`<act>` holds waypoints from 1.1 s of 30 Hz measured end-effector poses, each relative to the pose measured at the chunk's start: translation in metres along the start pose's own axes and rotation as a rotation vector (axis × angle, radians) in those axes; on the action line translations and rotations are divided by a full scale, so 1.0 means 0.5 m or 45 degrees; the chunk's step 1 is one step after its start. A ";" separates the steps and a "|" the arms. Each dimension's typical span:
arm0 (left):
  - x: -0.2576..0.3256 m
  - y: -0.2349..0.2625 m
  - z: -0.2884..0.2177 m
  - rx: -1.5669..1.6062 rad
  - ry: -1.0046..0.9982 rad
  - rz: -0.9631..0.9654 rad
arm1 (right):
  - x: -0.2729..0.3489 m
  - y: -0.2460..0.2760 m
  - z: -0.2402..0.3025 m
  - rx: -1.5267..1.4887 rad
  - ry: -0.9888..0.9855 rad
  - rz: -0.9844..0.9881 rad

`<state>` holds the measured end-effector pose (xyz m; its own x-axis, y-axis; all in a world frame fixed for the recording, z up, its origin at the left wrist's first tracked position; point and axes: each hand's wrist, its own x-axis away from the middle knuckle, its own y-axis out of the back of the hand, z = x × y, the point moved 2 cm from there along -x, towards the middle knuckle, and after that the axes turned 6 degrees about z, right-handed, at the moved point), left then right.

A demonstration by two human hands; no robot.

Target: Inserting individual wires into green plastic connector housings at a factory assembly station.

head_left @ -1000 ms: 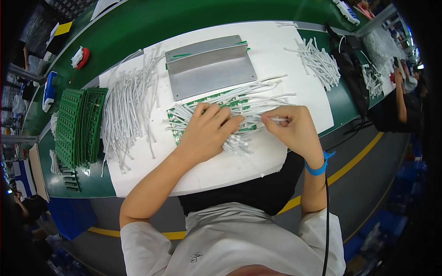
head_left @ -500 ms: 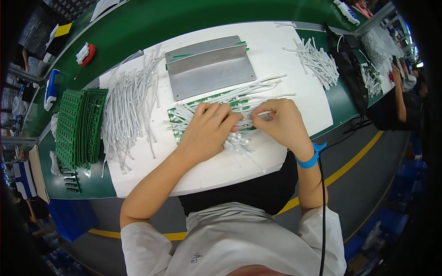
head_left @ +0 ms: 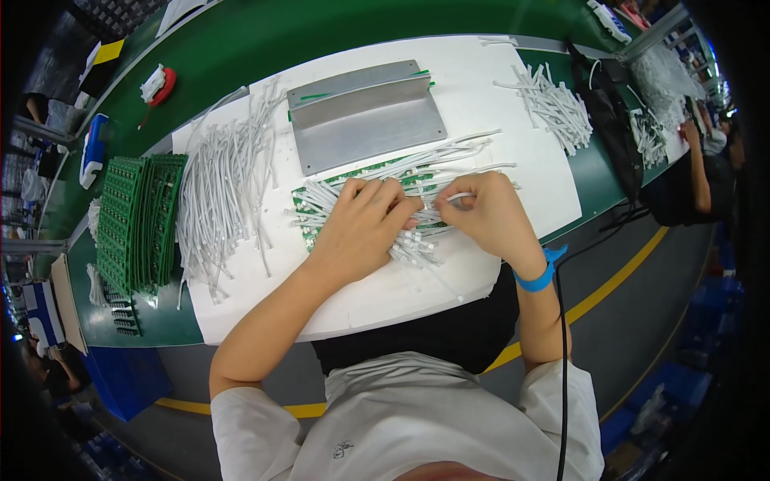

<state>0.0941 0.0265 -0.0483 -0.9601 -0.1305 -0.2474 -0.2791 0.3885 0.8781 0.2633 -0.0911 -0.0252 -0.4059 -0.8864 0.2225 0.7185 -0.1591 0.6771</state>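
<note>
A green circuit board panel (head_left: 308, 237) lies on the white sheet, mostly covered by short white cables (head_left: 317, 199) with plug ends. My left hand (head_left: 362, 223) rests over the middle of it, fingers curled down; white cable ends (head_left: 415, 248) stick out beneath its palm side. Its fingertips are partly hidden, so what they pinch is hard to see. Close beside it, my right hand (head_left: 491, 212) pinches a white cable (head_left: 460, 197) between thumb and forefinger at the board's right part. A blue wrist strap with a black cord is on my right wrist.
Behind the board stands a grey metal fixture (head_left: 365, 128) with an upright plate. A large pile of white cables (head_left: 224, 192) lies to the left, a smaller cable pile (head_left: 553, 108) at the right. Stacked green boards (head_left: 136, 224) stand far left. A black bag-like item (head_left: 605, 128) sits right.
My right hand has shifted very slightly, and the cable in its pinch shows more clearly. My left hand stays in place over the board.
</note>
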 end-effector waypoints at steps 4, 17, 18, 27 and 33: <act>-0.005 -0.003 0.000 -0.005 -0.007 -0.023 | 0.009 -0.006 -0.011 -0.097 -0.009 -0.057; -0.004 0.003 0.002 0.058 0.001 -0.032 | 0.005 -0.012 -0.025 -0.371 -0.009 0.064; -0.003 0.003 0.003 0.061 -0.006 -0.034 | 0.005 -0.015 -0.025 -0.371 -0.010 0.064; 0.002 0.005 0.004 0.053 -0.040 -0.062 | 0.012 -0.026 -0.027 -0.352 0.010 -0.023; 0.000 0.004 0.002 0.053 -0.045 -0.064 | 0.010 -0.020 -0.026 -0.396 -0.006 0.008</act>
<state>0.0933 0.0285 -0.0469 -0.9447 -0.1190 -0.3057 -0.3269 0.4197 0.8468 0.2616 -0.0997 -0.0400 -0.4031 -0.8858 0.2300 0.8592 -0.2797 0.4284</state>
